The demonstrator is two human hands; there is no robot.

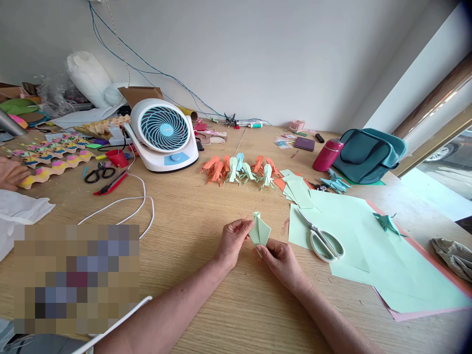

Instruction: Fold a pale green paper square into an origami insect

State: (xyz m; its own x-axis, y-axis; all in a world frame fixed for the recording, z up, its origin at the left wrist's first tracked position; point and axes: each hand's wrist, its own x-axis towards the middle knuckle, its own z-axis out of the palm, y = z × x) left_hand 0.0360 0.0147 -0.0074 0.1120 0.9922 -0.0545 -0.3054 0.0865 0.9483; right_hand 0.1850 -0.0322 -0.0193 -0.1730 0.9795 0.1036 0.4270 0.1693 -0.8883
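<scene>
A small pale green folded paper is held up above the wooden table, between my two hands. My left hand pinches its left edge with thumb and fingers. The bottom tip of the paper sits between the thumb and fingers of my right hand. White-handled scissors lie to the right on large pale green sheets. Beyond my hands stands a row of folded paper figures, some orange, some pale green. Smaller green sheets are stacked beside them.
A white fan stands at the back left, its cable running over the table. Black scissors and a red cutter lie near it. A pink bottle and teal bag are at right. Another person's hand shows at far left.
</scene>
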